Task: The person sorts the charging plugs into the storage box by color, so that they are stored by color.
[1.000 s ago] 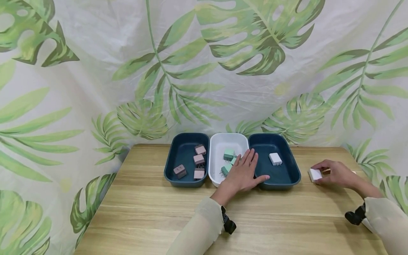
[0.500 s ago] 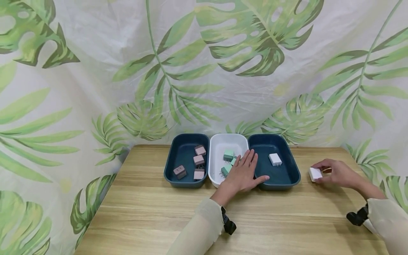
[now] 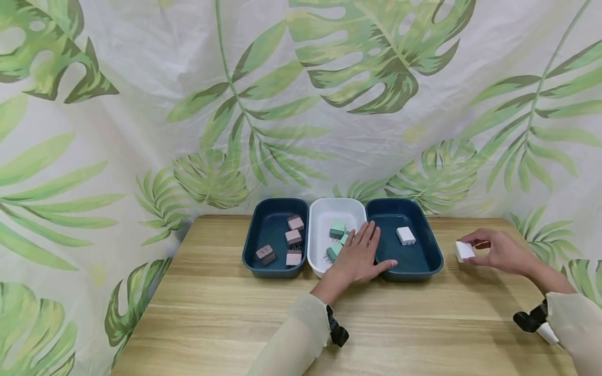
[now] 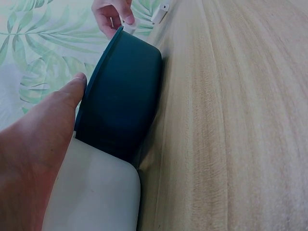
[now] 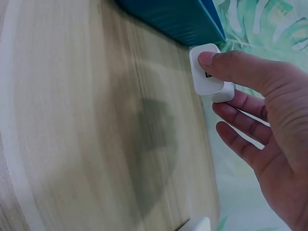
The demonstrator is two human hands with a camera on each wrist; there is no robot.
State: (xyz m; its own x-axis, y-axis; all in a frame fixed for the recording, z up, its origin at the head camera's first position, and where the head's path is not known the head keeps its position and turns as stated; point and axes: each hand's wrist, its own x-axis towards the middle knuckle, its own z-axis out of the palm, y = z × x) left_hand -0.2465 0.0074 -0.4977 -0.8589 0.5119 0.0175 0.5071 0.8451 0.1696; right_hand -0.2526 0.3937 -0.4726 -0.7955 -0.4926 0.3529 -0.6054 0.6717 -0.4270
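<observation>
My right hand pinches a white plug charger between thumb and fingers, to the right of the right-hand dark blue tray. In the right wrist view the thumb presses the broad face of this charger, and the lower fingers are spread beside it. My left hand lies with straight fingers across the adjoining rims of the white tray and that blue tray. It partly hides several green chargers in the white tray. One white charger lies in the right-hand blue tray.
Another dark blue tray, left of the white one, holds several pinkish-brown chargers. A white object lies partly hidden under the right sleeve. A leaf-patterned cloth hangs behind the wooden table.
My right hand has risen slightly with the white charger, and its wrist has shifted a little right, uncovering more of the white object by the sleeve. The left hand has stayed put.
</observation>
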